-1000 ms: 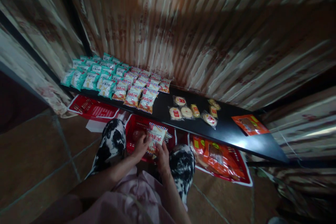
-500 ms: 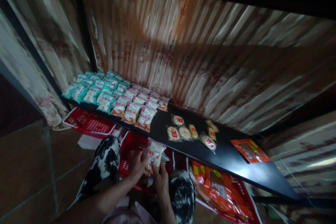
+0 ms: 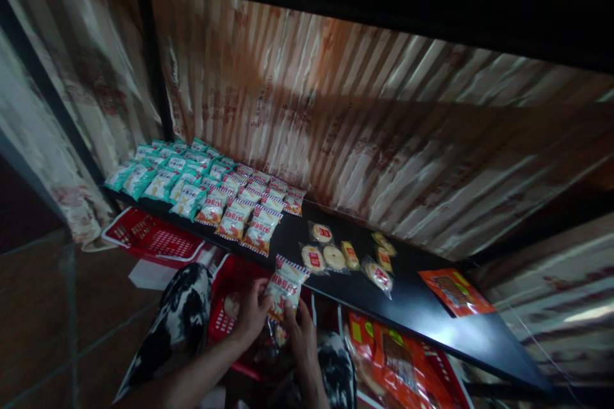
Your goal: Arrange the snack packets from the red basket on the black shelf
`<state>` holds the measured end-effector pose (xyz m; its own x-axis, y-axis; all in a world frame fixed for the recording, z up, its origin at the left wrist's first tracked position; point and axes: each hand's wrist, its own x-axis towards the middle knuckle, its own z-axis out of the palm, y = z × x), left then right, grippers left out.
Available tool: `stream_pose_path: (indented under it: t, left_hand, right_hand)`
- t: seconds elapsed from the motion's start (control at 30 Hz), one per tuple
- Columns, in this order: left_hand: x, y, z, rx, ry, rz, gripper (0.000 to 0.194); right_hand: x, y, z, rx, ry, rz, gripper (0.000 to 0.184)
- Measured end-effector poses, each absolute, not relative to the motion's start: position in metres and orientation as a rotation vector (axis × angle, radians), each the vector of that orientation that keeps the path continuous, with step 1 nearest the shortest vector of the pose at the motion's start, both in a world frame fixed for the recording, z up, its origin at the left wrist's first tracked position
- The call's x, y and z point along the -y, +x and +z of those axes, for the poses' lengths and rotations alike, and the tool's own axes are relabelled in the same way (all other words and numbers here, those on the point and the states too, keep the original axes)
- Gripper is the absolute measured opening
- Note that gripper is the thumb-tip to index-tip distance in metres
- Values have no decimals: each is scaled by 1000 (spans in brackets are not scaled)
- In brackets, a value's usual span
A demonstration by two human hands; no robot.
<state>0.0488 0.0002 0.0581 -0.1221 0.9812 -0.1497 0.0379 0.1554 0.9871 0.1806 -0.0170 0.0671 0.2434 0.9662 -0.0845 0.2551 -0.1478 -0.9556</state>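
One glossy, crinkled bag, striped along its upper edge, is held tilted between our left hand and right hand, before the shelf. Our fingers close narrowly on its sides, forearms reaching forward. The smooth, black shelf bears one flat orange packet; below sit three perforated red baskets.

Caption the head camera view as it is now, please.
Both hands hold a striped snack packet over a red basket, before a black shelf bearing rows of packets.
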Motion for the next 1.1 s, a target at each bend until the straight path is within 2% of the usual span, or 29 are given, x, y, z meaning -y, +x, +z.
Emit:
stream_pose_path:
  t: [0.17, 0.43, 0.57, 0.73, 1.1]
  left_hand:
    - [-10, 48, 70, -1476, 1183, 1148, 33]
    - [-39, 54, 74, -1516, 1307, 1153, 29]
    - [-55, 54, 81, -1503, 1331, 1162, 30]
    - [-71, 60, 79, -1549, 1413, 1153, 35]
    - [-80, 79, 55, -1587, 1748, 1079, 58]
  right_hand:
    - [2, 186, 83, 1278, -1660, 1055, 62]
    - [-36, 190, 108, 1553, -1936, 782, 38]
    - [-53, 189, 111, 1549, -1905, 741, 32]
    - [-70, 188, 109, 1437, -1794, 762, 33]
    - [-88, 193, 97, 1440, -1986, 619, 30]
